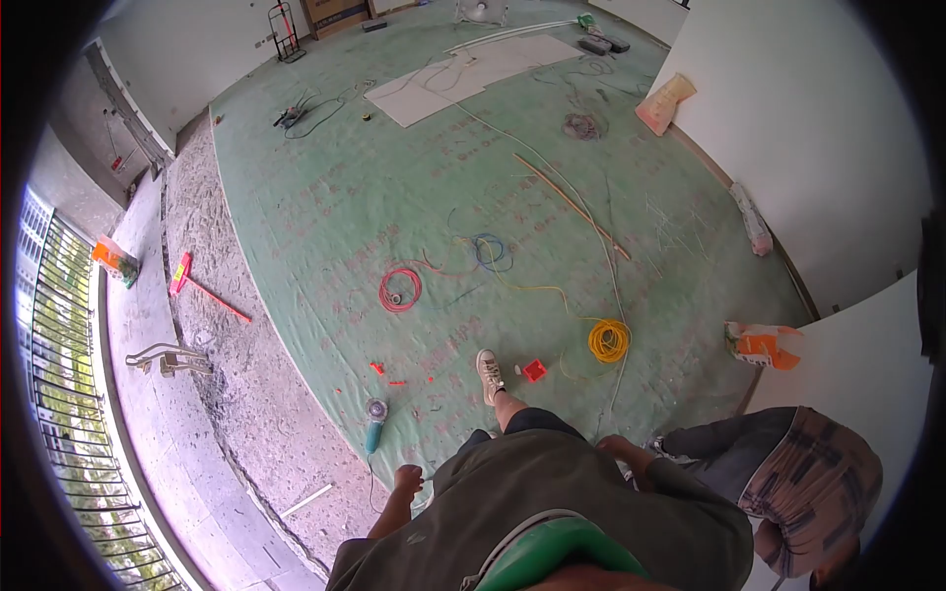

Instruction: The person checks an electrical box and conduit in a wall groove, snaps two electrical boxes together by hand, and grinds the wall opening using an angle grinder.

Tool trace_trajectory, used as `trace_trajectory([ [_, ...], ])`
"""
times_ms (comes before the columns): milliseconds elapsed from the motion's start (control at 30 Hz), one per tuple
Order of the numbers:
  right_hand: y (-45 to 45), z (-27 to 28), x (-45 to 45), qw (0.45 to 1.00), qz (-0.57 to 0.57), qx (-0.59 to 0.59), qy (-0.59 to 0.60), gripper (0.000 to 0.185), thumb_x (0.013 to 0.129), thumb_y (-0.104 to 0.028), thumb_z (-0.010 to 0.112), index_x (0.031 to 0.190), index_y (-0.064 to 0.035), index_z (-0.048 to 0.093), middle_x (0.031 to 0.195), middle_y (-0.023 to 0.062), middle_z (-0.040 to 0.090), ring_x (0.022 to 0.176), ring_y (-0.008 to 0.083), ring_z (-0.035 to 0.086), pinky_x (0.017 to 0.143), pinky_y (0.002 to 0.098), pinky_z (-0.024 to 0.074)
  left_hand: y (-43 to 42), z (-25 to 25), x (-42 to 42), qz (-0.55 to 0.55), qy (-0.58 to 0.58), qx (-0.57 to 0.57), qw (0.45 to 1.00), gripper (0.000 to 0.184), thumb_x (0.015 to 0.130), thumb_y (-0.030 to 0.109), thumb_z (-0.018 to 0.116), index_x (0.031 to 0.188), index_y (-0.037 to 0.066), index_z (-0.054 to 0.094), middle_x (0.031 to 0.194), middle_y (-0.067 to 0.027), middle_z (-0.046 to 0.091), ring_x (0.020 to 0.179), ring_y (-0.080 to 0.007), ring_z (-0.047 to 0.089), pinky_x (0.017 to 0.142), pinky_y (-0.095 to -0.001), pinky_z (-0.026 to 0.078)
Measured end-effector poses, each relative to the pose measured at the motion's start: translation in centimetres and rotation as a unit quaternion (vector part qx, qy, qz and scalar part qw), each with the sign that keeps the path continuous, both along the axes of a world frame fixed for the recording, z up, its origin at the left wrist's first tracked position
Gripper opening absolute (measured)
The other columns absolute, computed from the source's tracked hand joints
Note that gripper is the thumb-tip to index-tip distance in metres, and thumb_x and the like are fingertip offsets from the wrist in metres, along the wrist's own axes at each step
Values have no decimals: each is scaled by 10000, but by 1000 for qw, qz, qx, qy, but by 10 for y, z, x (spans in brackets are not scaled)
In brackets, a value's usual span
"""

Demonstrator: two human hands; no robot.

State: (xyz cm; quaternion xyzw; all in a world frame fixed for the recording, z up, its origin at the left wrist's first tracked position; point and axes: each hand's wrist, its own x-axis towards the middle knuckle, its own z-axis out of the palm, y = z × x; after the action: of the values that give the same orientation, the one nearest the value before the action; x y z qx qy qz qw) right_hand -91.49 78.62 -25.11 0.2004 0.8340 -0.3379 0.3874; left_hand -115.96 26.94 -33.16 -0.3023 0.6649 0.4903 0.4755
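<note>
- Thin green sheeting (325, 212) covers most of the floor, finely wrinkled and printed with faint reddish characters.
- Along its left edge runs a strip of bare concrete (205, 222), grey, rough and pitted; a red T-shaped tool (219, 300) with a long straight handle lies on it.
- Flexible wire lies in loose rounds: a red coil (412, 291), a thin blue coil (491, 252) and a thicker, tighter yellow coil (611, 341) with a tail trailing away.
- A slim tan pole (572, 205) lies slantwise beyond the coils; farther off are flat, smooth white boards (473, 74), straight-edged.
- A small, square red box (533, 370) sits just beside the wearer's pale laced shoe (490, 372).
- The angle grinder (374, 433) has a teal, tube-like body, a round greyish head and a thin dark cord running back from its end. It lies on the sheeting near the concrete edge, ahead of the left hand and apart from it.
- The left hand (408, 480) hangs low with fingers loosely curled; whether they pinch anything, I cannot tell.
- The right hand (611, 446) is partly hidden beside the dark clothing; its finger position cannot be told.
- At right, another person (813, 473) in a patterned brown top bends forward near a crumpled orange-and-white bag (764, 347).
</note>
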Motion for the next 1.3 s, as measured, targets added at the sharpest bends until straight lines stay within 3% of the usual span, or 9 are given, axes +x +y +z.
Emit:
trace_trajectory([
  [133,49,-23,-68,979,172,23,108,182,692,-205,531,798,-112,646,826,132,607,783,319,588,691,405,479,1,-2,-29,-205,85,43,974,146,769,153,531,852,42,576,643,-47,540,569,-155,579,440,-296,461],
  [233,83,-35,-130,906,376,116,159,182,687,-191,529,794,-98,644,821,129,608,785,323,587,687,408,480,47,67,-63,-64,78,-49,994,169,773,177,537,846,32,584,677,-56,562,597,-155,591,456,-289,463],
  [400,117,-18,-240,994,-78,38,71,218,699,-226,554,829,-74,641,829,132,629,784,309,592,690,394,474,66,66,-120,16,94,-59,994,250,775,169,552,973,17,563,755,-65,584,616,-159,578,490,-283,463],
  [633,122,-22,-333,984,-148,31,90,287,718,-272,560,855,-35,646,721,114,636,621,193,623,616,320,487,74,90,-164,77,76,-63,992,170,757,143,559,884,34,585,719,-48,564,599,-154,581,451,-292,459],
  [900,88,-21,-352,988,-55,65,129,152,689,-212,572,769,-95,627,739,84,623,733,242,606,680,344,481,9,19,-259,-360,196,-79,909,142,712,154,547,790,54,612,734,-87,581,652,-212,592,516,-334,462],
  [967,91,-49,-336,911,267,207,236,147,649,-208,597,743,-96,585,756,75,592,715,263,590,645,364,482,3,11,-314,-426,174,-84,884,148,698,166,551,775,59,618,762,-106,595,680,-237,599,557,-353,470],
  [1100,42,-50,-325,969,93,204,104,157,640,-198,586,762,-115,530,773,86,537,720,270,562,597,372,458,11,24,-473,-596,133,-124,782,159,670,189,560,745,67,630,818,-143,622,736,-287,615,640,-391,486],
  [1233,-66,-33,-332,968,160,130,141,127,697,-138,553,792,-67,598,676,63,565,652,229,589,559,340,483,-9,-51,-667,-391,322,-66,860,101,782,171,511,833,101,561,695,-47,559,588,-158,569,455,-307,462],
  [1300,-133,59,-395,966,-253,-55,-1,221,747,-107,528,942,-41,607,688,58,573,569,169,565,495,304,460,39,55,-720,-126,280,-9,951,137,758,157,536,794,41,600,625,-50,561,520,-126,546,404,-265,429],
])
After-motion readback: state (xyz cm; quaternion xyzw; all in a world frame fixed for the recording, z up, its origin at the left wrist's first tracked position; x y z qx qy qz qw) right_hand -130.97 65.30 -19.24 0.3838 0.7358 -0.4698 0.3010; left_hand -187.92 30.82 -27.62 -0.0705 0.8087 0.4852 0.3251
